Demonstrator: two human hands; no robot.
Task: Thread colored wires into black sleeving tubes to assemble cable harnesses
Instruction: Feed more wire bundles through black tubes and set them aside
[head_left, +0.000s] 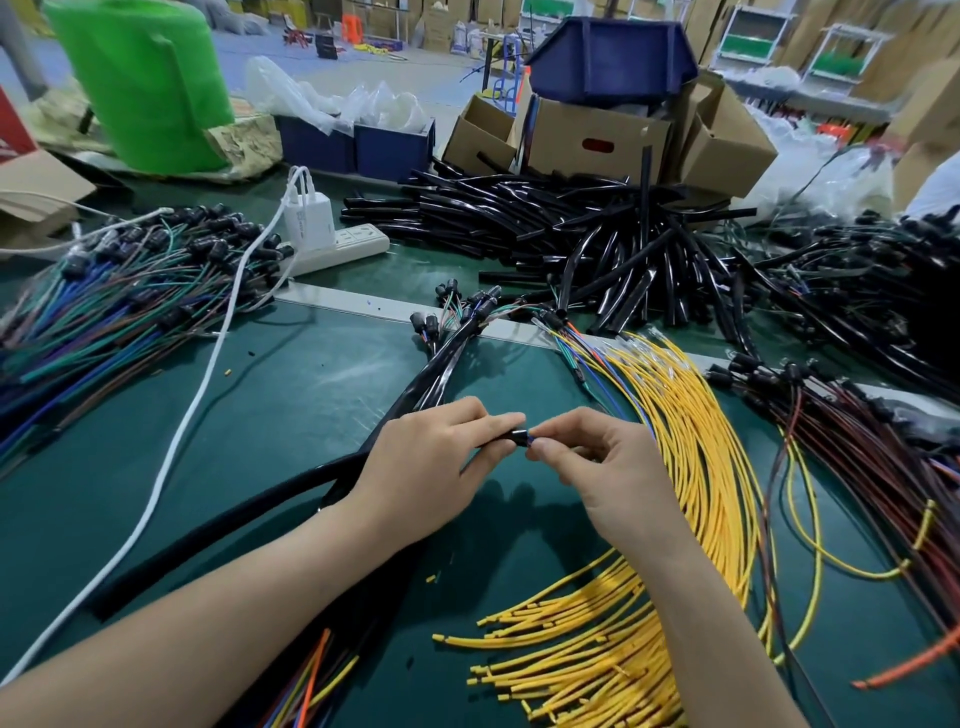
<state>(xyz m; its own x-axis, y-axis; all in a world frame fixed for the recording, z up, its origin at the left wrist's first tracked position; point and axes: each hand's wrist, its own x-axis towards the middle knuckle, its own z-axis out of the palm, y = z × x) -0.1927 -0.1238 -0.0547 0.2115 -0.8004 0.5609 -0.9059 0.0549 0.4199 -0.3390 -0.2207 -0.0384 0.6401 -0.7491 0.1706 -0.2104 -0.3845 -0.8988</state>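
Black sleeving tube (511, 435): its open end is sitting mid-frame, just above the green tabletop (311, 395), between the two hands.

- Left hand (431, 467) is gripping the tube near its mouth, fingers curled over the glossy round wall.
- Right hand (597, 462) is pinching a thin wire end (531, 441), with blue insulation showing. Thumb and forefinger are pressing together right at the tube's mouth, and the wire tip is touching the tube. Cannot tell whether the pinch is holding more than one wire.
- A long, thick black hose (208, 525) is running out from under the left wrist toward the near-left edge. Cannot tell whether it is the same piece as the held tube.
- Slim, smooth yellow wires (691, 441) are fanning in a curved sheaf beside and under the right forearm.
- Dark red wires (857, 447) with black plugs are lying further right.
- A heap of cut black tubes (545, 223), shiny and slightly bowed, is piling up at the far side.
- Sleeved bundles (457, 353) with small black plugs are lying just beyond the hands.
- A loose mass of blue, green and brown wires (130, 301) is spreading over the far left.
- A white power strip (348, 247) is carrying a boxy white charger (309, 215), and a white cable (171, 441) is trailing toward the near-left.
- Cardboard boxes (597, 137) are sitting behind the heap, with a blue plastic bin (608, 57) on top.
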